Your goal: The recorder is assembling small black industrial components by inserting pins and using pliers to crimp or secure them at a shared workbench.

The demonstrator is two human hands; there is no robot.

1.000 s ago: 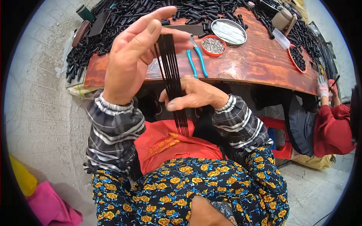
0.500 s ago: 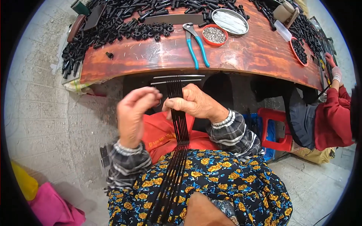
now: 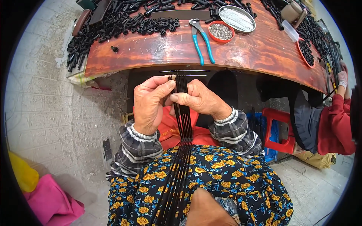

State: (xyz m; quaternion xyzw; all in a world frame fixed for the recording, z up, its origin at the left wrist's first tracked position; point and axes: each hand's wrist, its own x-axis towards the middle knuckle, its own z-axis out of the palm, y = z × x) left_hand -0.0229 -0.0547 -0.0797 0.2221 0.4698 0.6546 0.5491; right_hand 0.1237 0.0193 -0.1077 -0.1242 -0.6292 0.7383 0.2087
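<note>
A flat bundle of thin black ribs [image 3: 186, 130], like umbrella ribs, stands up between my hands and trails down over my lap. My right hand [image 3: 203, 98] is closed around the bundle, its thumb lying across the front. My left hand [image 3: 150, 102] pinches the leftmost ribs near their upper ends, between thumb and forefinger. Two thin metal wires [image 3: 198, 71] cross the top of the bundle, just below the table edge. What the hidden fingers behind the ribs do, I cannot tell.
The wooden table [image 3: 151, 54] bears blue-handled pliers [image 3: 204, 42], a red bowl [image 3: 232, 37] of small metal pieces, a round tray [image 3: 253, 27] of white strips and piles of black parts [image 3: 128, 22]. At right, a red stool [image 3: 267, 126] stands beside a person in red [image 3: 335, 128].
My left hand has moved right and slightly up, from beside the bundle onto its left ribs. My right hand keeps its grip. The view has shifted a little.
</note>
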